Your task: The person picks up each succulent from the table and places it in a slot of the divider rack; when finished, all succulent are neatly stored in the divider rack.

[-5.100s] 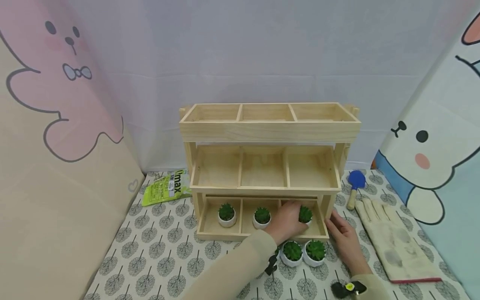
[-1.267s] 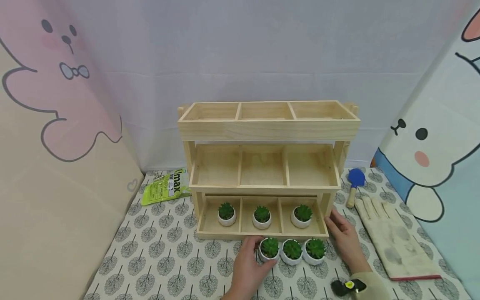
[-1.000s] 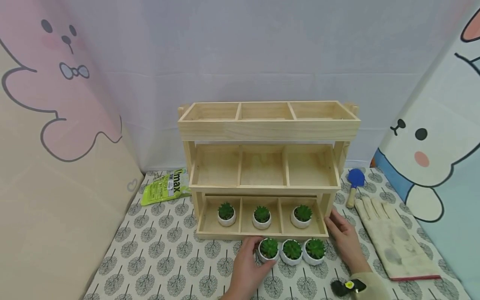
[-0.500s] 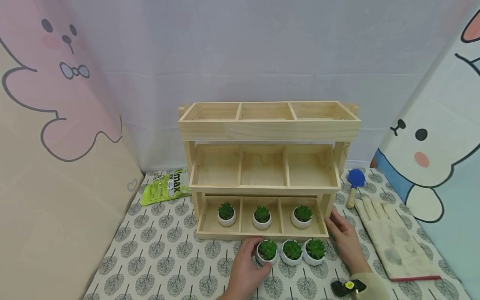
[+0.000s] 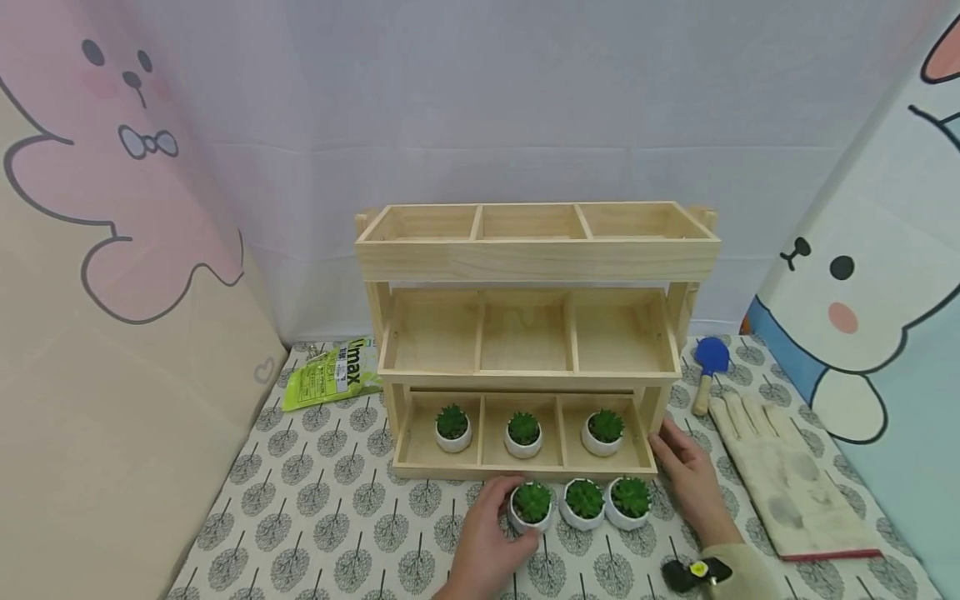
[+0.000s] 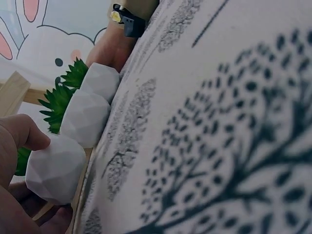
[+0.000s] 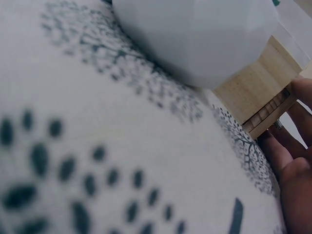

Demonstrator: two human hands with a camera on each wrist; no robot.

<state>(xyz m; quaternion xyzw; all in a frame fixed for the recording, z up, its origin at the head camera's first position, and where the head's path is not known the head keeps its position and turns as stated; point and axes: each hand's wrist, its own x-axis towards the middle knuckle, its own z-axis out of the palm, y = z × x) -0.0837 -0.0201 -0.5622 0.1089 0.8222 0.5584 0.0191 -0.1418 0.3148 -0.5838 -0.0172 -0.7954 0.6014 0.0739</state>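
In the head view my left hand [image 5: 487, 533] holds a small potted succulent [image 5: 532, 504], the leftmost of three in a row before the shelf. The left wrist view shows thumb and fingers around its white faceted pot [image 6: 56, 168], which stands on the cloth. A gap separates it from the middle succulent [image 5: 583, 502]; the right one [image 5: 629, 500] stands close beside that. My right hand [image 5: 693, 483] grips the lower right end of the three-tier wooden shelf [image 5: 540, 262]; some of its fingers are hidden behind the wood.
Each bottom-tier compartment bears one succulent: left [image 5: 453, 427], middle [image 5: 523, 433], right [image 5: 603, 431]. A green packet [image 5: 330, 377] lies left of the shelf. On the right lie a blue toy shovel [image 5: 711, 358] and pale work gloves [image 5: 787, 479].
My left hand has come out of the bottom right compartment, leaving a succulent there. It has since slid the leftmost front succulent left, away from its neighbour. My right hand stays at the shelf.
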